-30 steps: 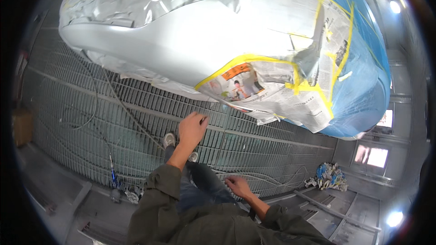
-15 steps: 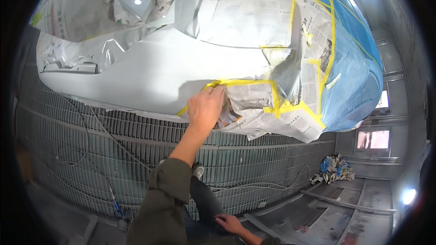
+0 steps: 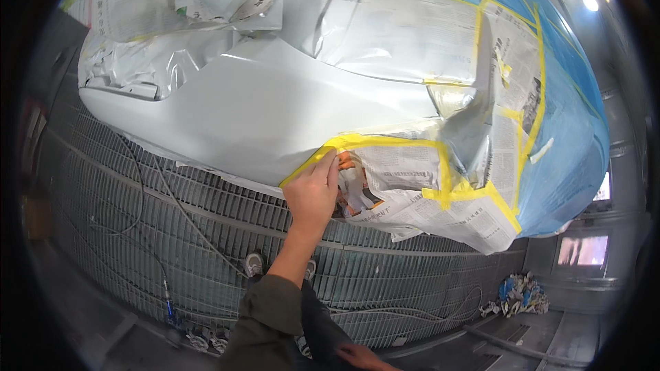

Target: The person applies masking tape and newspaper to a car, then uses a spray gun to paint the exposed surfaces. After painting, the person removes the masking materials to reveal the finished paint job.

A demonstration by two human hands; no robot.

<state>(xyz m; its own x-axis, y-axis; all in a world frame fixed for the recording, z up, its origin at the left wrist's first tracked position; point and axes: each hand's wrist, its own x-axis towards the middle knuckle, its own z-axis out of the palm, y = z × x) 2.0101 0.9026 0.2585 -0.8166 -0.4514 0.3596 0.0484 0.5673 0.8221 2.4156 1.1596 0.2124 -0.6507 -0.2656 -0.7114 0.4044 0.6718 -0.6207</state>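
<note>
My left hand (image 3: 313, 196) reaches up to the lower edge of a light grey painted car body panel (image 3: 247, 96). Its fingers are closed together at a strip of yellow masking tape (image 3: 385, 140), which borders the panel's curved cutout. Below the tape hangs masking newspaper (image 3: 405, 165), partly printed in colour, right beside my fingertips. What exactly lies between the fingers is partly hidden by the hand. My right hand (image 3: 361, 356) hangs low at the bottom edge, blurred and partly cut off, away from the panel.
Blue plastic film (image 3: 570, 144) covers the right side of the car. More newspaper (image 3: 130, 0) masks the upper left. Hoses (image 3: 185, 213) lie across the grated floor (image 3: 227, 213). A heap of crumpled paper (image 3: 519, 295) sits at the lower right.
My left hand has slid down slightly along the taped edge, uncovering more yellow tape and coloured newspaper. The view has shifted, and my right hand sits lower in it.
</note>
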